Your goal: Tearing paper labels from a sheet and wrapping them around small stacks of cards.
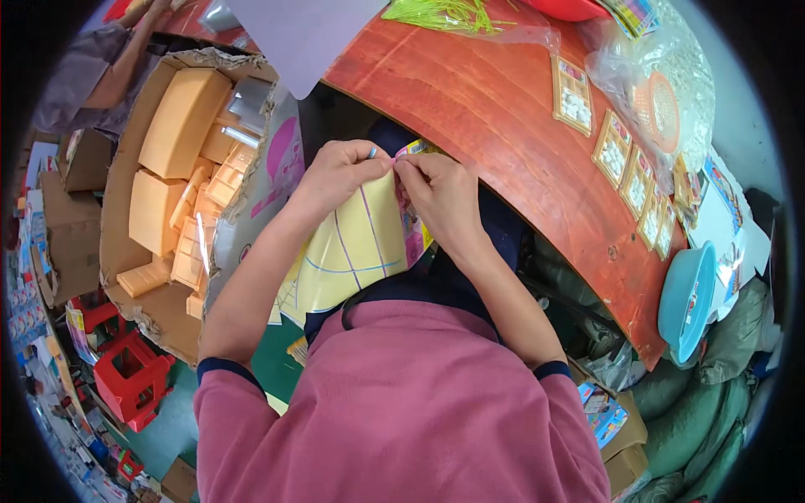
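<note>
In front of my lap hangs a pale yellow sheet [356, 239] marked with purple and blue lines. Its upper edge is pinched between the thumb and fingers of my left hand [344, 176]. Close beside it, my right hand [440, 197] is closed in a pinch at the same top edge. Under the right fingers, a pink and yellow printed piece [413, 235] shows along the sheet's right side; whether it is the sheet's other face or a separate piece I cannot tell. The fingertips almost meet, and what lies exactly between them is partly hidden.
On my left stands a torn-edged cardboard box [117, 235] of orange plastic parts. A reddish wooden table [495, 134] curves ahead and right, bearing small trays [573, 94] with white pieces. A blue basin [683, 302] sits at its right end; red stools [134, 377] stand lower left. Another person's arm [126, 63] shows upper left.
</note>
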The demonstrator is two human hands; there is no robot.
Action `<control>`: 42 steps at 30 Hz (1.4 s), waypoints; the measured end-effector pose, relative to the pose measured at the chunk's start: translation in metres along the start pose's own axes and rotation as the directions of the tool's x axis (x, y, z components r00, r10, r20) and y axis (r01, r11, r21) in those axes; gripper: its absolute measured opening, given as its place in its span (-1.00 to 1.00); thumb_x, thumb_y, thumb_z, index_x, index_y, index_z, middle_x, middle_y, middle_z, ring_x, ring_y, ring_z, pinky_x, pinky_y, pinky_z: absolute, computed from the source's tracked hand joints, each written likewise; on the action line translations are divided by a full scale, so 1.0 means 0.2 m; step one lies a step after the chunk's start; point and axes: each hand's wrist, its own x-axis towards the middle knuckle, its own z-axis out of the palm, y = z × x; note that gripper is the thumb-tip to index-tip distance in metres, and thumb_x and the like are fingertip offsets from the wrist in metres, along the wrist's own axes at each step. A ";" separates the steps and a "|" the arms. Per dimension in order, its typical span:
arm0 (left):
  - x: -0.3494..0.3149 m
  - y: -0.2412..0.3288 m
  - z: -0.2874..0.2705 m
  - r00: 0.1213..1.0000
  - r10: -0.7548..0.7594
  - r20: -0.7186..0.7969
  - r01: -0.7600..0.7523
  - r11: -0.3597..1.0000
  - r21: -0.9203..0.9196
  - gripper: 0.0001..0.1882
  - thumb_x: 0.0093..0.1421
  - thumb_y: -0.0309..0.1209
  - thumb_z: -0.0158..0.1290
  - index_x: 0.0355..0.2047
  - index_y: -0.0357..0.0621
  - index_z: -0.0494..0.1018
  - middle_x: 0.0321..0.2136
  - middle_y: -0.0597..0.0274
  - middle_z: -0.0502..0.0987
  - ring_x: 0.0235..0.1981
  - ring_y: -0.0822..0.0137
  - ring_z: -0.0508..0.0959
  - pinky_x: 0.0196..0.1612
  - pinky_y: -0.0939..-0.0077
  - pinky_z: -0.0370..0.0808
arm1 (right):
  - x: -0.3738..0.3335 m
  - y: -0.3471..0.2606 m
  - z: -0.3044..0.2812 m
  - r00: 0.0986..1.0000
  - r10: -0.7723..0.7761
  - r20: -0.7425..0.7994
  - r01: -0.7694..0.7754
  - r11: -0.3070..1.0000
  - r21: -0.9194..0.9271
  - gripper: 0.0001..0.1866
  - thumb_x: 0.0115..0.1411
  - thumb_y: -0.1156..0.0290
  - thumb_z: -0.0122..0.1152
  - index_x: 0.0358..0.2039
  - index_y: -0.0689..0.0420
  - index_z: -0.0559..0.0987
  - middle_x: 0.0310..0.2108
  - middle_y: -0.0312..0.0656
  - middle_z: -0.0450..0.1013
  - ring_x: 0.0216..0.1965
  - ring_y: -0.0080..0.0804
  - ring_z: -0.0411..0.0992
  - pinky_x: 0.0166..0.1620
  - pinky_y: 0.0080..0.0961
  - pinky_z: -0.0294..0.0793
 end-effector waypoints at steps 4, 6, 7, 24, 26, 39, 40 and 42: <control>-0.01 0.01 0.06 0.983 0.179 -0.031 -0.167 0.955 0.244 -0.82 0.14 -0.37 0.04 -0.38 -0.26 0.51 -0.55 0.43 0.48 -0.50 0.66 0.40 -0.42 0.71 0.35 | -0.01 -0.03 -0.03 0.998 -0.006 -0.059 0.000 0.995 -0.104 -0.84 0.07 0.47 0.13 -0.47 0.32 0.59 -0.67 -0.09 0.47 -0.63 -0.47 0.47 -0.51 -0.57 0.42; -0.02 0.01 0.08 0.968 0.249 -0.030 -0.230 0.927 0.295 -0.81 0.14 -0.37 0.04 -0.37 -0.26 0.51 -0.56 0.43 0.48 -0.50 0.67 0.39 -0.43 0.71 0.33 | -0.02 -0.03 -0.05 0.998 0.019 -0.067 -0.026 0.995 -0.100 -0.84 0.06 0.47 0.13 -0.49 0.32 0.59 -0.67 -0.11 0.47 -0.63 -0.50 0.46 -0.51 -0.58 0.41; -0.02 0.01 0.09 0.959 0.282 -0.028 -0.263 0.922 0.284 -0.81 0.14 -0.37 0.04 -0.37 -0.26 0.51 -0.56 0.43 0.47 -0.51 0.67 0.38 -0.44 0.72 0.32 | -0.02 -0.03 -0.05 0.994 0.056 -0.093 -0.065 0.993 -0.096 -0.84 0.05 0.47 0.14 -0.50 0.32 0.58 -0.68 -0.13 0.47 -0.63 -0.54 0.45 -0.51 -0.59 0.41; 0.06 -0.03 0.10 0.971 0.098 0.218 -0.083 0.994 -0.074 -0.78 0.11 -0.31 0.12 -0.40 -0.26 0.52 -0.54 0.42 0.49 -0.52 0.67 0.42 -0.46 0.76 0.35 | -0.18 0.10 -0.27 0.951 -0.286 -0.115 0.283 0.958 -0.038 -0.65 -0.05 0.67 0.19 -0.18 0.18 0.51 -0.14 -0.06 0.40 -0.20 -0.27 0.42 -0.14 -0.48 0.39; 0.06 -0.03 0.13 0.971 0.093 0.219 -0.080 0.995 -0.067 -0.77 0.11 -0.29 0.13 -0.41 -0.25 0.52 -0.54 0.42 0.49 -0.53 0.67 0.42 -0.47 0.76 0.34 | -0.10 0.12 -0.27 0.906 -0.423 -0.036 0.414 0.899 -0.142 -0.63 -0.05 0.65 0.21 -0.16 0.18 0.51 -0.10 -0.04 0.38 -0.17 -0.20 0.41 -0.11 -0.43 0.39; -0.14 0.41 -0.22 0.968 0.249 -0.008 -0.247 0.964 0.100 -0.85 -0.02 -0.44 0.09 -0.47 -0.29 0.52 -0.60 0.33 0.49 -0.53 0.55 0.45 -0.47 0.63 0.35 | -0.76 0.09 -1.22 0.681 0.190 -0.708 0.335 0.778 0.532 -0.84 0.20 0.39 0.07 -0.39 0.12 0.29 -0.48 -0.31 0.23 -0.45 -0.51 0.29 -0.35 -0.51 0.39; -0.11 0.45 -0.19 0.957 0.291 -0.018 -0.287 0.951 0.117 -0.85 -0.02 -0.44 0.09 -0.47 -0.29 0.52 -0.60 0.33 0.49 -0.53 0.55 0.45 -0.47 0.63 0.35 | -0.82 0.08 -1.33 0.623 0.181 -0.761 0.423 0.741 0.522 -0.84 0.21 0.40 0.07 -0.38 0.11 0.28 -0.50 -0.35 0.15 -0.43 -0.54 0.22 -0.29 -0.55 0.31; -0.07 0.55 -0.07 0.742 0.533 0.405 -0.540 0.835 -0.110 -0.86 -0.06 -0.44 0.13 -0.50 -0.28 0.52 -0.62 0.26 0.51 -0.54 0.56 0.46 -0.49 0.63 0.35 | -0.90 0.06 -1.47 0.650 0.142 -0.747 0.463 0.705 0.537 -0.86 0.21 0.42 0.06 -0.32 0.13 0.30 -0.46 -0.32 0.23 -0.41 -0.55 0.24 -0.29 -0.57 0.27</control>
